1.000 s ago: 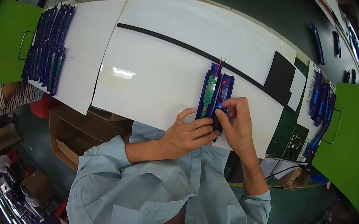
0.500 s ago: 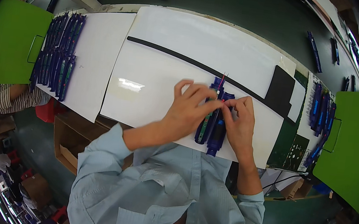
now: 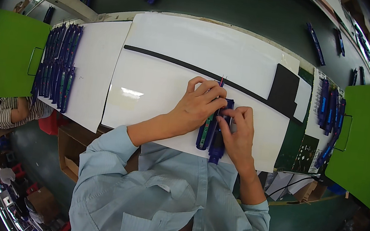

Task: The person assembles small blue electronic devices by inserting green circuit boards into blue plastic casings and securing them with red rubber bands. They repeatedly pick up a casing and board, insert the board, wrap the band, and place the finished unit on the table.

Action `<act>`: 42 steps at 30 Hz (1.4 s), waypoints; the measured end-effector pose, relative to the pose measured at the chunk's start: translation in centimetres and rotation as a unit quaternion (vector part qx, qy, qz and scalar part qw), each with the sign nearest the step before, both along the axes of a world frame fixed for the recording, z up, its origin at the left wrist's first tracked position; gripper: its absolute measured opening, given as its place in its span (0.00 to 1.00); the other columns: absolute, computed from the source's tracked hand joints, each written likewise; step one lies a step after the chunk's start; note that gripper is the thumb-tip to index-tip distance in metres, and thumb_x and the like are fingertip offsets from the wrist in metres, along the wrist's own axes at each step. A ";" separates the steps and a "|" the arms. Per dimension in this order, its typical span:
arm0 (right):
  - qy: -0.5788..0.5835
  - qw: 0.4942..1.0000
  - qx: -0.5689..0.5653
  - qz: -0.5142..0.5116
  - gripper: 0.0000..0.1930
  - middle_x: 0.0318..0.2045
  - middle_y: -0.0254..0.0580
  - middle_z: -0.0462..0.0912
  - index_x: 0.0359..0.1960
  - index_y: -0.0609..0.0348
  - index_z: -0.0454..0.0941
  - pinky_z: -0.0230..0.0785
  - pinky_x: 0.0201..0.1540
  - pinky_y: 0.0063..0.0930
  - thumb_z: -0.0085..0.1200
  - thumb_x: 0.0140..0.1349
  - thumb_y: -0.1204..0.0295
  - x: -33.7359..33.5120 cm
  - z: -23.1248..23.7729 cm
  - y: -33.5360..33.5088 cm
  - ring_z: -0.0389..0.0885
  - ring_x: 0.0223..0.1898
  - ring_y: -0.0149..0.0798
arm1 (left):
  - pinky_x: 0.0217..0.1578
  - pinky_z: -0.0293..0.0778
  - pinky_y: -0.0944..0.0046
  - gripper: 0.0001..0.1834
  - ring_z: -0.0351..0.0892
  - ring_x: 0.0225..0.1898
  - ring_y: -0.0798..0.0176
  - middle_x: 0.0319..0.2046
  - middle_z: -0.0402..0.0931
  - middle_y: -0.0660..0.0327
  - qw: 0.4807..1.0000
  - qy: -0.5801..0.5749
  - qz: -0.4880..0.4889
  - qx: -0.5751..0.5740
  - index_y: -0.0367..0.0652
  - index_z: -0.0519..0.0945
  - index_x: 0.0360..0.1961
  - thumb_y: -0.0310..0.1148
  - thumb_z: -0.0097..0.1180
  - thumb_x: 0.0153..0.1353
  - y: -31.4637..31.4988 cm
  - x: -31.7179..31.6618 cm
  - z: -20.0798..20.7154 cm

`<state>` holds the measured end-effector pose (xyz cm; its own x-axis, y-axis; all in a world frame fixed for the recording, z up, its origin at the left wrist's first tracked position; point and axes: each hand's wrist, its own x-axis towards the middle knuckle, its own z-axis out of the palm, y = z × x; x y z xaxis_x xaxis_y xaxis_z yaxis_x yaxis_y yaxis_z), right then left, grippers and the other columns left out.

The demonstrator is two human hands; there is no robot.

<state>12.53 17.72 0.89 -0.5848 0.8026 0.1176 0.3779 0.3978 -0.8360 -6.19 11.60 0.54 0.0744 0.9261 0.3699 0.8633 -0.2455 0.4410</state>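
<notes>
Two long blue plastic casing halves lie side by side on the white board in front of me. The left casing (image 3: 202, 137) carries a green circuit board, and thin wires (image 3: 222, 80) stick up past its far end. My left hand (image 3: 200, 100) bends over the far part of this casing, fingers curled and pressed on it, hiding much of the board. The right casing (image 3: 216, 151) is darker inside. Beside its far half, my right hand (image 3: 239, 130) holds thumb and forefinger close together at the casing; whatever sits between their tips is too small to make out.
Several blue casings with green boards (image 3: 57, 65) stand in rows at the left, beside a green bin (image 3: 9, 57). More blue casings (image 3: 331, 106) lie at the right near another green bin (image 3: 364, 137). A black strip (image 3: 191, 64) crosses the board. Another person's striped sleeve (image 3: 8, 110) shows at far left.
My left hand has closed in over the left casing's far end. The right hand has drawn slightly nearer to me along the right casing. The whole view has shifted a little.
</notes>
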 end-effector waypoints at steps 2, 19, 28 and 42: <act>-0.019 0.999 0.031 0.001 0.11 0.40 0.47 0.73 0.41 0.64 0.85 0.73 0.44 0.40 0.72 0.60 0.77 0.1 -0.4 -0.4 0.77 0.42 0.48 | 0.66 0.56 0.47 0.12 0.72 0.61 0.57 0.51 0.77 0.65 1.000 -0.009 0.006 -0.008 0.48 0.85 0.44 0.23 0.64 0.60 -0.1 0.0 0.0; 0.107 0.991 -0.052 -0.054 0.07 0.43 0.42 0.74 0.42 0.63 0.86 0.72 0.47 0.30 0.69 0.64 0.80 0.2 -1.8 -0.5 0.77 0.44 0.40 | 0.60 0.58 0.48 0.07 0.72 0.56 0.55 0.47 0.78 0.64 0.996 -0.021 0.079 0.031 0.49 0.86 0.40 0.31 0.70 0.60 -1.2 1.9 0.5; 0.101 0.994 -0.044 0.029 0.05 0.46 0.42 0.75 0.40 0.62 0.86 0.73 0.50 0.30 0.67 0.64 0.81 0.6 -0.7 0.1 0.78 0.47 0.40 | 0.56 0.61 0.49 0.15 0.73 0.53 0.52 0.45 0.77 0.60 0.980 -0.112 0.167 0.002 0.47 0.86 0.46 0.31 0.74 0.57 -4.6 3.8 1.0; -0.042 0.928 0.250 0.273 0.14 0.48 0.38 0.83 0.43 0.62 0.82 0.80 0.53 0.36 0.65 0.54 0.76 -1.3 1.1 2.1 0.81 0.54 0.45 | 0.43 0.76 0.51 0.13 0.77 0.44 0.46 0.41 0.75 0.51 0.974 -0.151 0.167 -0.012 0.35 0.81 0.43 0.17 0.66 0.57 -6.5 5.1 -0.3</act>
<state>11.26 19.77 1.99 -0.9126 0.2408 0.3303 0.0613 0.8796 -0.4718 -1.07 5.07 0.22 -0.3413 0.8886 0.3065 0.7235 0.0402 0.6891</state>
